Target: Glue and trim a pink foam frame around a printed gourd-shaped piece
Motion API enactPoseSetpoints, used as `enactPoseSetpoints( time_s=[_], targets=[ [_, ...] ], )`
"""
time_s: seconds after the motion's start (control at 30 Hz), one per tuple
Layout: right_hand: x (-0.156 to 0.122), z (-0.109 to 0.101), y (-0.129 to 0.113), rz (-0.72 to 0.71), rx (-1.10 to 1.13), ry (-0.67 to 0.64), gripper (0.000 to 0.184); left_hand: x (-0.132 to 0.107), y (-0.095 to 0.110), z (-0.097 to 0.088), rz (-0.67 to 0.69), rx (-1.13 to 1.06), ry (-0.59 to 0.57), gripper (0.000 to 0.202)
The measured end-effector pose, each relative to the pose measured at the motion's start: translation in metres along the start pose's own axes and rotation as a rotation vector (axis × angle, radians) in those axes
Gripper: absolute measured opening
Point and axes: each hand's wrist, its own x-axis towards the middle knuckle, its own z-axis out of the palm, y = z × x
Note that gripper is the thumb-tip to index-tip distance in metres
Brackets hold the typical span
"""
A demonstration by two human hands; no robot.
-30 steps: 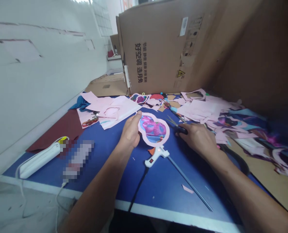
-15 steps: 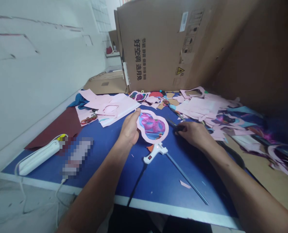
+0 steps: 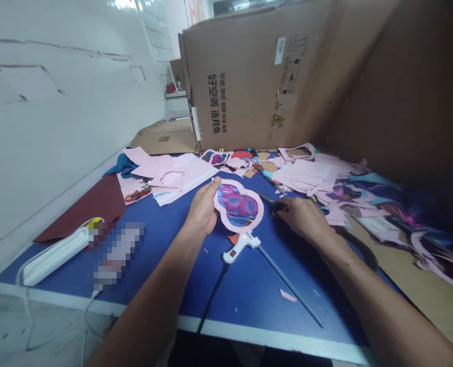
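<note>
My left hand [image 3: 204, 208] grips the left edge of a cloud-shaped cutout [image 3: 241, 204] with a pink border and a purple-blue patterned middle. To its right, my right hand [image 3: 300, 216] is closed around the dark handle of what look like scissors [image 3: 275, 206]; their blades point left, toward the cutout's right edge. Whether the blades touch the cutout I cannot tell. Just below the cutout lies a white hot glue gun [image 3: 236, 250] with an orange trigger, a long grey stick [image 3: 293, 284] running from its back and a black cord.
Pink paper sheets [image 3: 184, 171] lie at the back left, and pink and patterned scraps [image 3: 310, 176] are heaped at the back right. A white power strip [image 3: 56, 257] and a blurred-out item [image 3: 119, 252] are on the left. A large cardboard box [image 3: 245, 97] stands behind the blue table [image 3: 157, 244].
The whole view has shifted slightly, with the scene sitting a little lower. Both hands keep their grips, and the cutout and scissors hold nearly the same places relative to each other.
</note>
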Motion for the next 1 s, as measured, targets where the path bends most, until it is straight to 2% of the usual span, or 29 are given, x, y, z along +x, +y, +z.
enactPoseSetpoints(
  time_s=[0.3, 0.37, 0.43, 0.5, 0.53, 0.6, 0.67, 0.83, 1.0],
  targets=[
    [0.008, -0.003, 0.003, 0.063, 0.192, -0.069, 0.032, 0.000, -0.002, 0.000, 0.003, 0.000, -0.020, 0.040],
    [0.006, -0.003, 0.001, 0.076, 0.224, -0.033, 0.025, 0.000, -0.001, 0.000, -0.002, 0.001, -0.025, 0.040],
    [0.005, -0.003, -0.004, 0.085, 0.294, 0.069, 0.021, 0.002, -0.001, 0.000, -0.003, -0.009, -0.023, 0.039],
    [0.002, -0.004, -0.011, 0.079, 0.521, 0.134, 0.025, 0.003, -0.002, 0.000, 0.007, -0.023, -0.003, 0.038],
    [0.001, -0.005, -0.016, 0.067, 0.694, 0.123, 0.034, 0.003, -0.002, 0.000, 0.016, -0.027, 0.012, 0.038],
    [-0.004, -0.007, -0.026, 0.016, 1.050, 0.033, 0.053, 0.003, -0.003, 0.000, 0.034, -0.028, 0.034, 0.038],
    [-0.008, -0.009, -0.037, -0.043, 1.215, -0.046, 0.062, 0.003, -0.004, 0.000, 0.051, -0.027, 0.026, 0.040],
    [-0.014, -0.010, -0.053, -0.082, 1.244, -0.062, 0.053, -0.002, -0.007, 0.002, 0.065, -0.027, -0.053, 0.050],
    [-0.011, -0.012, -0.051, -0.088, 1.234, -0.022, 0.054, -0.006, -0.004, 0.004, 0.058, 0.023, -0.112, 0.051]
  ],
)
